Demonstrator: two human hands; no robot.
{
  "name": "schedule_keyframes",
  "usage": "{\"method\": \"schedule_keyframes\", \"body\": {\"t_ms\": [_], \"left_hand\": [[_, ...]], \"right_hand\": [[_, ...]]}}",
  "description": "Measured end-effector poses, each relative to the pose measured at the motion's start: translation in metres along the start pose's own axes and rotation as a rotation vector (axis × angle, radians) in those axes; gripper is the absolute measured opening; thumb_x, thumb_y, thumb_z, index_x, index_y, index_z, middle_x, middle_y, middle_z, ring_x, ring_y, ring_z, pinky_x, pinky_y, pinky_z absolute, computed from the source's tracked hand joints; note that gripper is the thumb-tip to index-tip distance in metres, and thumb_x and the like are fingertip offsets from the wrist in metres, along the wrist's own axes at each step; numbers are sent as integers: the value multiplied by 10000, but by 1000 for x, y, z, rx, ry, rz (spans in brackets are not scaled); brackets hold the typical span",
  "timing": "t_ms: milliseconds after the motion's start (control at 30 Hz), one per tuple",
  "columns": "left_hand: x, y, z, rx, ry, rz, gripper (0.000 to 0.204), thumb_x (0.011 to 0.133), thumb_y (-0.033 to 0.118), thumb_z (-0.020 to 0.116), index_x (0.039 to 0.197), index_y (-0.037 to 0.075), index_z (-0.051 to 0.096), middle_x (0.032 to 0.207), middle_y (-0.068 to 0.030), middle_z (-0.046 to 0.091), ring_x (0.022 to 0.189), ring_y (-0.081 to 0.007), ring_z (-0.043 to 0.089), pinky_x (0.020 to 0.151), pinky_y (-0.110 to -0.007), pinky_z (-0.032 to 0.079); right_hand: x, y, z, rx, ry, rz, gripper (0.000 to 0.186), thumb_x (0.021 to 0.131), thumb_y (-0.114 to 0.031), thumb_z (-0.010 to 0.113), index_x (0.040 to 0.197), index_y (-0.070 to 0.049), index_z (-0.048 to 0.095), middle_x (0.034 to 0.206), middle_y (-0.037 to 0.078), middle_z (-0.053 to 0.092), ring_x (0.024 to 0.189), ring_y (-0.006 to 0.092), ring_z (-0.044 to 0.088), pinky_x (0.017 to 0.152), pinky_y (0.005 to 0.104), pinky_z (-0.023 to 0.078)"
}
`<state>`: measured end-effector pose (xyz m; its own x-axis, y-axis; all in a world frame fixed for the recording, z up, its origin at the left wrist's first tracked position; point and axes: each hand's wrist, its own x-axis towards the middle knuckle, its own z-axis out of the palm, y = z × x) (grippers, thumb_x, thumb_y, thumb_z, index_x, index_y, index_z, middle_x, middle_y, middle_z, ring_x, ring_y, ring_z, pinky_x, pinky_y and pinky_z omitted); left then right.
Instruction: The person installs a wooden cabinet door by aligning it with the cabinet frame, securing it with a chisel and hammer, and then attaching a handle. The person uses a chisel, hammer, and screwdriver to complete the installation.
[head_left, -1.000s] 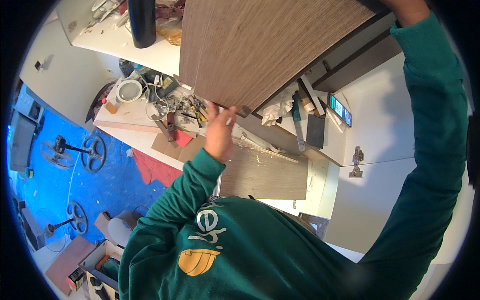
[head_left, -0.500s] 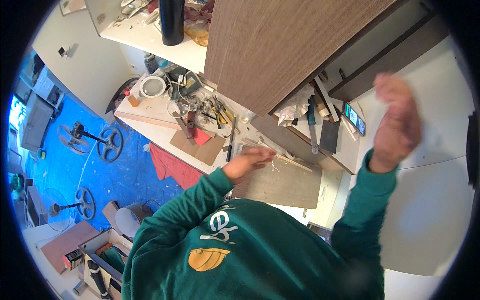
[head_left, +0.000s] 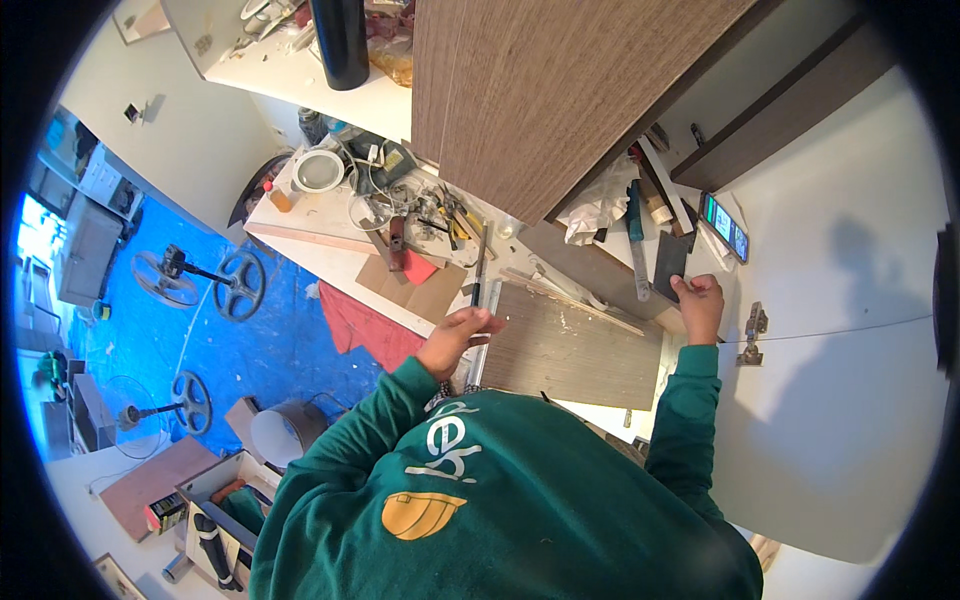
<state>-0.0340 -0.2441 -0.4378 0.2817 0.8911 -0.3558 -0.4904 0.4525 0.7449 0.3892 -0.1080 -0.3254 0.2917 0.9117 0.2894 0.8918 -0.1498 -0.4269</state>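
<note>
My left hand (head_left: 460,335) is partly open, fingers loosely bent, just below a long slim tool with a black handle (head_left: 476,293), beside the left edge of a lower wood-grain board (head_left: 560,350). My right hand (head_left: 700,298) has its fingers closed at the lower edge of a dark flat rectangular piece (head_left: 670,258); what it grips is too hidden to tell. Left of that piece lie a long metal tool with a teal handle (head_left: 635,215) and crumpled white material (head_left: 590,215). A phone (head_left: 725,225) leans at the right.
A large wood-grain panel (head_left: 540,90) hangs overhead. A cluttered bench (head_left: 300,230) holds tools, cords and a round light fitting (head_left: 320,170). Fans (head_left: 240,285) stand on blue floor sheeting at the left. A white door with a hinge (head_left: 750,335) is at the right.
My right hand has come down from the upper panel to the dark piece on the right. My left hand has left the panel's lower edge and moved down.
</note>
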Motion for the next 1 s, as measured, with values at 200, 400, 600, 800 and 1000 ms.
{"method": "schedule_keyframes", "body": {"t_ms": [200,400,600,800,1000], "left_hand": [[20,13,18,48,-122,43,356,1057,407,558,1172,97,688,1151,-37,705,1111,-152,617,986,-335,445],[16,-4,14,20,-81,-37,327,1058,388,557,1170,108,683,1153,-36,708,1094,-149,625,969,-335,450],[4,-16,16,-7,-86,-76,282,1065,343,548,1139,101,673,1132,-42,722,1095,-153,636,969,-336,456],[5,-21,11,75,-78,-67,266,1062,339,557,1122,110,679,1114,-35,723,1088,-153,639,973,-341,456],[0,-17,14,118,-100,-66,271,1057,351,575,1107,108,683,1094,-26,721,1074,-144,637,975,-343,455]], "right_hand": [[-3,-5,-5,213,-32,141,426,810,-128,858,1129,22,619,798,47,625,718,151,597,665,305,501],[-9,6,-5,186,22,111,451,801,-146,868,1145,38,641,806,57,627,736,155,605,688,308,511],[-27,-21,-3,-36,44,-62,537,749,-298,893,1087,37,642,1046,220,642,907,314,640,816,412,522],[-28,-25,7,302,93,76,406,748,-75,890,931,-9,533,852,44,620,733,143,600,682,296,506],[-36,-15,4,533,172,110,402,768,-67,859,1006,-15,539,911,74,577,780,175,554,690,316,484]]}}
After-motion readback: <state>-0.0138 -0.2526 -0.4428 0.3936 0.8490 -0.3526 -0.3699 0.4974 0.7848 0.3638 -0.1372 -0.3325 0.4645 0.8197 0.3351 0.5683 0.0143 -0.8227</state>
